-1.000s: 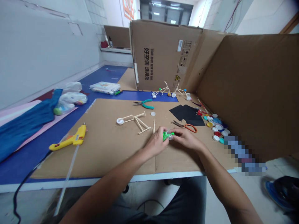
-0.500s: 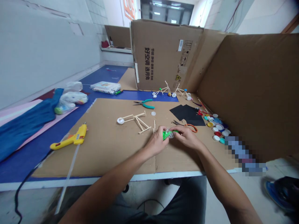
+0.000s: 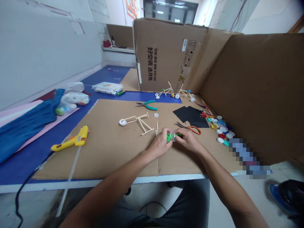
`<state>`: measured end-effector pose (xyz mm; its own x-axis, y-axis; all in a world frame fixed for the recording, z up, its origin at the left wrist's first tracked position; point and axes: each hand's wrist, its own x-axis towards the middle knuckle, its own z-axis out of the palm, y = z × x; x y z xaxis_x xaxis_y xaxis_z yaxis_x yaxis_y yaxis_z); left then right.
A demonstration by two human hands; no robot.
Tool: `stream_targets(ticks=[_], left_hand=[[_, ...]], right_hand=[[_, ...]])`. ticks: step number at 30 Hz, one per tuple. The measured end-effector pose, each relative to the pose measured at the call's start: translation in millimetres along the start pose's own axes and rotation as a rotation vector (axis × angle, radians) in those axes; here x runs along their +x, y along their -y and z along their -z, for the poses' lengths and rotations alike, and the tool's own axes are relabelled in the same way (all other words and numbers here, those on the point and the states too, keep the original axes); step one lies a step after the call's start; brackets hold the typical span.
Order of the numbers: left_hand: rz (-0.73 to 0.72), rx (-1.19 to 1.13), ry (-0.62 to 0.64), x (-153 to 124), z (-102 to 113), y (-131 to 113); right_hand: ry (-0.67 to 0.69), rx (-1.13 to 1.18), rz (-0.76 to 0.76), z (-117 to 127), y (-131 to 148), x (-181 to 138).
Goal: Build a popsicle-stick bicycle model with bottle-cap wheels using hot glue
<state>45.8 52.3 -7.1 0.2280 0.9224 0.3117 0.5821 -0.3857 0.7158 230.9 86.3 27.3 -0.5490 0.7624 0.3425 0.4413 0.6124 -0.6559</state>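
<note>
A tall cardboard box stands at the back of the blue-topped desk, and a brown cardboard sheet covers much of the desktop in front of it. Over the sheet's near edge come 2 bare forearms, the left forearm slanting up to the right and the right forearm slanting up to the left, so that they converge.

On the far left of the sheet lies a yellow glue gun; a stick frame with 1 white wheel lies beyond the left hand.

That hand is turned inward, its back facing up and outward, fingers and thumb curled round a small clear container. The right hand faces it, back upward, wrist slightly bent, thumb and fingers brought together on a green strip at the container's right side. The 2 hands are close together, low over the sheet.

Orange-handled scissors lie just past the right hand. More green pieces show between the left hand and the container; their exact shape is unclear.
</note>
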Motion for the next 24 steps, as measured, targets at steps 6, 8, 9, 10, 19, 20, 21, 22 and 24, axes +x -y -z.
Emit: stream_targets(ticks=[6, 8, 9, 10, 19, 20, 21, 22, 24], left_hand=[[0.077, -0.01, -0.023, 2.0, 2.9, -3.7], [0.079, -0.019, -0.032, 2.7, 2.7, -2.6], [0.074, -0.023, -0.035, 3.0, 2.5, -2.0], [0.071, -0.027, -0.039, 3.2, 2.4, -1.6], [0.127, -0.04, 0.016, 2.7, 4.7, -7.1], [0.127, -0.04, 0.03, 2.8, 4.9, -7.8], [0.128, -0.039, 0.045, 3.0, 4.9, -8.4], [0.134, -0.036, 0.058, 3.3, 4.7, -9.0], [0.158, -0.026, 0.075, 4.5, 3.8, -9.8]], right_hand=[[-0.066, 0.074, -0.085, 5.2, 6.2, 0.6], [-0.004, 0.121, -0.064, 4.9, 7.8, 0.4], [0.02, 0.138, -0.057, 4.8, 8.1, 0.1], [0.037, 0.153, -0.06, 5.0, 8.2, -0.2], [-0.263, 0.618, -0.32, 26.1, 0.0, 0.2], [-0.286, 0.645, -0.332, 28.1, -0.1, -0.8], [-0.295, 0.656, -0.345, 29.6, 0.0, -2.3], [-0.294, 0.649, -0.36, 30.5, 0.4, -4.6], [-0.276, 0.613, -0.395, 31.3, 1.3, -10.5]])
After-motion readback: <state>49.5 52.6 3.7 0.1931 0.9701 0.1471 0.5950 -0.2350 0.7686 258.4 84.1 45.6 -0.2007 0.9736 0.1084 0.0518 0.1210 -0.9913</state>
